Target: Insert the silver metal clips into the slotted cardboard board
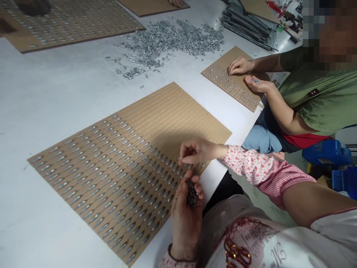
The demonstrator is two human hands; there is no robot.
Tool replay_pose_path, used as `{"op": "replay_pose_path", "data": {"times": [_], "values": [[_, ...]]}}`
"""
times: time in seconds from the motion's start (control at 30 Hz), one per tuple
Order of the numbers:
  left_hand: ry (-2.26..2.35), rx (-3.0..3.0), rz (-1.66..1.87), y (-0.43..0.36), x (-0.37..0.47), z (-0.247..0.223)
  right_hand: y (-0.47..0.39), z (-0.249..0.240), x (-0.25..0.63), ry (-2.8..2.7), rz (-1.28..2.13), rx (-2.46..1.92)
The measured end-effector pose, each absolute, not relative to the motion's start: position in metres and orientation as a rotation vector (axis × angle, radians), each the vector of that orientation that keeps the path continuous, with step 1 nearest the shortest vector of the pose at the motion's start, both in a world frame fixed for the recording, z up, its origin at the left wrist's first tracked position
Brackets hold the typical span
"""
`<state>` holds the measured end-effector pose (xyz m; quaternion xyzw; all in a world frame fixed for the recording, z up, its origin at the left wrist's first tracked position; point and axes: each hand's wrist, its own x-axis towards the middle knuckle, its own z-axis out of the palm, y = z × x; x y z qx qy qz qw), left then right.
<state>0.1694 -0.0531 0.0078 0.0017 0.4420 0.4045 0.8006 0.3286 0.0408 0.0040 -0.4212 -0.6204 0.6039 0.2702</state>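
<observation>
A brown grooved board [178,108] lies in front of me, its near-left part filled with rows of small silvery spindle-shaped metal pieces [96,160]. My left hand [185,216] is cupped palm up at the board's near edge, fingers curled around a heap of the same metal pieces [192,193]. Just above it, my right hand [193,150] hovers over the end of the filled rows with thumb and forefinger pinched. What sits between those fingertips is too small to make out. Grooves at the board's far right hold no pieces.
A loose pile of metal pieces [173,41] spreads beyond the board. At right a co-worker in a green shirt [326,85] works on another board [220,74]. A larger filled board [92,22] lies far left. Dark metal strips [248,26] are stacked at the back.
</observation>
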Motion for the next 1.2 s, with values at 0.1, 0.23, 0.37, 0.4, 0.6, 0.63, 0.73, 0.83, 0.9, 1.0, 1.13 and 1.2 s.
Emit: {"op": "replay_pose_path", "data": {"times": [0.1,0.23,0.37,0.4,0.6,0.63,0.73,0.83,0.9,1.0,1.13,1.2], "values": [[0.903,-0.023,0.861,-0.054,0.168,0.007,0.057,-0.002,0.327,-1.813,1.383,-1.273],[0.884,-0.046,0.839,-0.056,0.166,0.006,0.070,-0.008,0.326,-2.185,1.054,-1.281],[0.903,-0.068,0.842,-0.057,0.166,0.007,0.070,-0.012,0.322,-2.369,0.843,-1.237],[0.909,-0.067,0.846,-0.057,0.166,0.007,0.069,-0.014,0.321,-2.394,0.806,-1.237],[0.919,-0.012,0.890,-0.057,0.168,0.003,0.067,-0.021,0.313,-2.446,0.619,-1.295],[0.916,-0.006,0.905,-0.056,0.168,0.002,0.067,-0.022,0.313,-2.428,0.620,-1.299],[0.910,-0.021,0.942,-0.055,0.167,0.001,0.063,-0.016,0.317,-2.307,0.747,-1.260],[0.921,-0.044,0.945,-0.053,0.167,0.002,0.054,0.002,0.326,-2.207,1.060,-1.093],[0.938,-0.046,0.949,-0.052,0.167,0.003,0.045,0.017,0.332,-2.221,1.214,-0.940],[0.946,-0.043,0.951,-0.051,0.170,0.003,0.033,0.032,0.335,-2.306,1.231,-0.820],[0.904,-0.039,0.927,-0.050,0.175,0.003,0.022,0.032,0.332,-2.357,1.107,-0.847],[0.905,-0.050,0.921,-0.050,0.176,0.004,0.023,0.024,0.332,-2.316,1.058,-0.876]]}}
